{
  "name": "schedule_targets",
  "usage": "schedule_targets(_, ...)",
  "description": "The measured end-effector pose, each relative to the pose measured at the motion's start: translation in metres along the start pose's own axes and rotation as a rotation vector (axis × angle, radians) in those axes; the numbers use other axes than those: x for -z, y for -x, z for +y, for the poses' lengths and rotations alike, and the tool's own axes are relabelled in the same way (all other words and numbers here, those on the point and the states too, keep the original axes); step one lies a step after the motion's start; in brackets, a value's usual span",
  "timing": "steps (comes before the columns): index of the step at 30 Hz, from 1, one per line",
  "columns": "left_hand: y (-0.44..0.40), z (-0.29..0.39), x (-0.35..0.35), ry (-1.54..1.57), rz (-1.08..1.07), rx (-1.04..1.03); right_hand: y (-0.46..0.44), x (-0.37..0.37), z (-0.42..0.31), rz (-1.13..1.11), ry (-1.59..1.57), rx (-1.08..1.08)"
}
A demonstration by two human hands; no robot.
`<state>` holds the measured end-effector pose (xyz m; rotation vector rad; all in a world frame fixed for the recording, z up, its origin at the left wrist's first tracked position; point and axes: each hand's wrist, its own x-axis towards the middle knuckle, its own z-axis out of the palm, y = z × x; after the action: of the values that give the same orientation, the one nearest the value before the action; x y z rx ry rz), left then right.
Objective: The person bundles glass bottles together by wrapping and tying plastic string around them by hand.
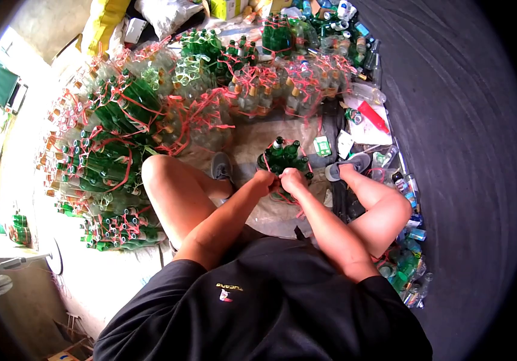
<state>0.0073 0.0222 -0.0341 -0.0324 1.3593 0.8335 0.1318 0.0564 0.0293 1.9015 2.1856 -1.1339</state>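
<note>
The left hand [264, 179] and right hand [293, 178] meet side by side between the bent knees. The fingers of both are curled in; whether they are clamped on the string [266, 155] cannot be told, as the backs of the hands hide it. Just beyond them, straight ahead, the green bottles [285, 155] stand on a pale sheet [258, 141], long axes upright, necks up. Both hands are at their near side, neither clearly nearer. The bottles are dark, glossy and packed in a small cluster, with pinkish-red string around it. A shoe [221, 166] lies to the left, and farther off are tied bundles of clear bottles [252, 99].
</note>
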Motion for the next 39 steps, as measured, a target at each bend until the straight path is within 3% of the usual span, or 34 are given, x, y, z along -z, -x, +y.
schedule_targets(11,-0.022,-0.007,-0.002,-0.066,-0.090,-0.091,-0.006,-0.012,-0.003,0.138,0.054,-0.020)
schedule_targets(12,0.001,-0.003,-0.006,-0.327,-0.044,-0.179,-0.007,-0.012,-0.001,0.155,0.010,-0.062)
schedule_targets(15,-0.011,-0.010,0.000,-0.686,-0.178,-0.214,-0.009,-0.016,0.006,0.166,-0.003,-0.096)
schedule_targets(17,-0.018,-0.028,0.003,-1.276,-0.418,-0.171,-0.013,-0.021,0.013,0.239,-0.005,-0.089)
schedule_targets(18,-0.012,-0.036,-0.002,-1.753,-0.379,-0.192,-0.021,-0.024,0.018,0.223,-0.005,-0.119)
schedule_targets(19,0.000,-0.051,0.006,-1.791,-0.261,-0.663,-0.029,-0.028,0.021,0.223,-0.009,-0.119)
schedule_targets(21,0.048,-0.039,-0.004,-1.477,0.013,-0.782,-0.047,-0.043,0.040,0.110,-0.143,-0.239)
schedule_targets(23,0.090,-0.009,-0.028,-1.280,0.175,-0.686,-0.027,-0.023,0.025,0.118,-0.044,-0.137)
schedule_targets(25,0.054,-0.024,-0.022,-1.130,0.337,-1.058,-0.033,-0.026,0.029,0.095,-0.094,-0.177)
schedule_targets(27,0.033,-0.028,-0.017,-1.013,0.245,-1.233,-0.023,-0.016,0.021,0.079,-0.040,-0.164)
schedule_targets(28,0.027,-0.025,-0.014,-1.149,0.153,-1.093,-0.019,-0.008,0.014,0.071,0.003,-0.142)
schedule_targets(29,0.032,-0.023,-0.015,-1.151,0.148,-1.090,-0.019,-0.007,0.012,0.070,0.003,-0.147)
schedule_targets(31,0.044,-0.025,-0.019,-1.265,-0.106,-0.884,-0.015,-0.004,0.011,0.028,0.033,-0.169)
schedule_targets(33,0.052,-0.024,-0.022,-1.239,-0.083,-0.962,-0.014,-0.002,0.010,0.018,0.044,-0.161)
schedule_targets(35,0.073,-0.017,-0.019,-0.946,-0.166,-0.429,-0.018,-0.005,0.014,0.009,0.051,-0.155)
schedule_targets(39,0.028,-0.034,-0.005,-0.752,-0.257,-0.356,-0.023,-0.006,0.017,-0.011,0.081,-0.162)
